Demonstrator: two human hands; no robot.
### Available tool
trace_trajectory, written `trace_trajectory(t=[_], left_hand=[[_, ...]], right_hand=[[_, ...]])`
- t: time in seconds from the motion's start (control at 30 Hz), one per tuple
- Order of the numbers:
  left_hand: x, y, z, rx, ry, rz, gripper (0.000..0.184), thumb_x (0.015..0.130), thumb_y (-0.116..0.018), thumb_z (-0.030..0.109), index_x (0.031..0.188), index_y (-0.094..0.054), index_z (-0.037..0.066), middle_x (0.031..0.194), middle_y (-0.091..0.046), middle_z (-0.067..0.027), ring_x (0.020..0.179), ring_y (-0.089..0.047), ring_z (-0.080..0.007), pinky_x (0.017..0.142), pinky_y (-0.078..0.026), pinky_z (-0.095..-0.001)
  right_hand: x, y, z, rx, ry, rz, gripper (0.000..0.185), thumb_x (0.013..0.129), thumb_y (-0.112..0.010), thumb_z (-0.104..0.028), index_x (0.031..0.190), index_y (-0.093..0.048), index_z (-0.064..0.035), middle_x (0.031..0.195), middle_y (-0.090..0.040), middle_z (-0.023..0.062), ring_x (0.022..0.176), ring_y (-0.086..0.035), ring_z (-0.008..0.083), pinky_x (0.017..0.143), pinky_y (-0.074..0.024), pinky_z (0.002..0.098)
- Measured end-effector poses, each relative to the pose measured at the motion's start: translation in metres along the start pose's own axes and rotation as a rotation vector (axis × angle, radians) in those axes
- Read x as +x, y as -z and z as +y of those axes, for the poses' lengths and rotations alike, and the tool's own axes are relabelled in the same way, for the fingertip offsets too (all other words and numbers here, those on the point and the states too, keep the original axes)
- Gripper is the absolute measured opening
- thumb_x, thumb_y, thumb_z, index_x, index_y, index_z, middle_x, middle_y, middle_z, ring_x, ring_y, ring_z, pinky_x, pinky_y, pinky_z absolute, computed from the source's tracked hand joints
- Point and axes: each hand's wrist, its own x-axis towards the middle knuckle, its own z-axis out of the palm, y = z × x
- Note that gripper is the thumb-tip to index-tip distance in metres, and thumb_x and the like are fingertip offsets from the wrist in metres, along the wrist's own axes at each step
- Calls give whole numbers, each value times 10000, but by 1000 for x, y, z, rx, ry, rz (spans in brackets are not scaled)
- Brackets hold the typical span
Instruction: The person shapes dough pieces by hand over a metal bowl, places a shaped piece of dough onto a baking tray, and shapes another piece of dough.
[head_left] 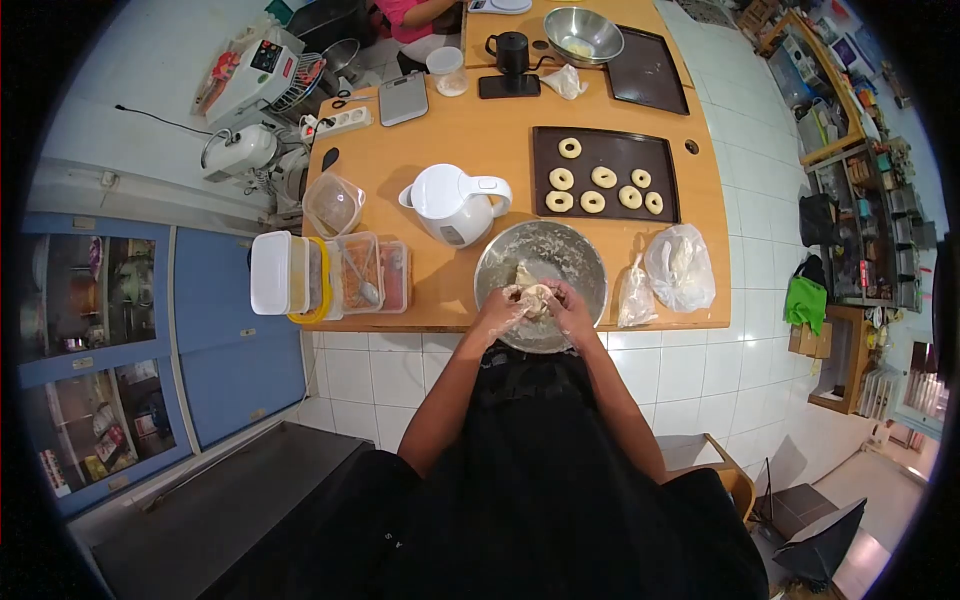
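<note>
My left hand [502,310] and my right hand [570,312] are together over a steel bowl [585,262] at the table's front edge. Between them, pinched by the fingers of both, is a lump of pale dough [537,300]. Flour and dough bits stick to both hands and to the bowl's inner wall. More dough shows just above the fingers, inside the bowl. Behind the bowl, a dark baking tray [610,152] holds several dough rings [603,177].
A white kettle [450,205] stands left of the bowl, with plastic containers [360,270] farther left. Plastic bags [682,265] lie to the right. At the back are a second tray [645,70], another steel bowl [583,35], a black pot [512,52] and a person in pink.
</note>
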Motion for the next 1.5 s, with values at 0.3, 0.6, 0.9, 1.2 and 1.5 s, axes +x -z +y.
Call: trace_trajectory(t=[0.3,0.6,0.9,1.2,1.5], left_hand=[[4,-2,-4,60,-25,60,252,870,-619,154,1053,-623,-19,886,-654,-44,713,-593,-94,545,-472,-248],[-5,7,5,-37,27,-78,264,887,-587,137,1087,-601,-36,958,-642,-70,776,-604,-119,595,-494,-256],[-9,10,8,-216,48,-205,291,915,-547,160,1140,-558,-23,991,-632,-78,812,-615,-144,639,-496,-267],[2,0,-14,-158,13,-50,276,906,-567,212,1081,-581,-1,944,-631,-59,815,-612,-115,621,-487,-261],[3,-7,-13,307,-175,94,327,796,-702,139,1051,-594,-34,955,-667,-94,853,-619,-128,738,-498,-284]], right_hand=[[-5,-2,-8,-7,-133,78,299,903,-605,-156,1157,-587,1,1017,-628,46,853,-562,91,748,-454,244],[0,8,11,107,-254,8,237,900,-612,-219,1034,-637,-24,838,-647,39,783,-594,116,696,-464,260],[-6,1,0,369,-365,-3,228,945,-534,-225,1072,-610,-52,943,-636,36,862,-588,134,790,-456,289],[2,1,17,118,-179,-15,173,956,-532,-204,998,-608,-56,900,-636,30,812,-574,101,740,-440,255],[-6,-7,4,-65,-131,100,277,865,-668,-221,1022,-630,5,839,-655,52,762,-594,112,695,-465,260]])
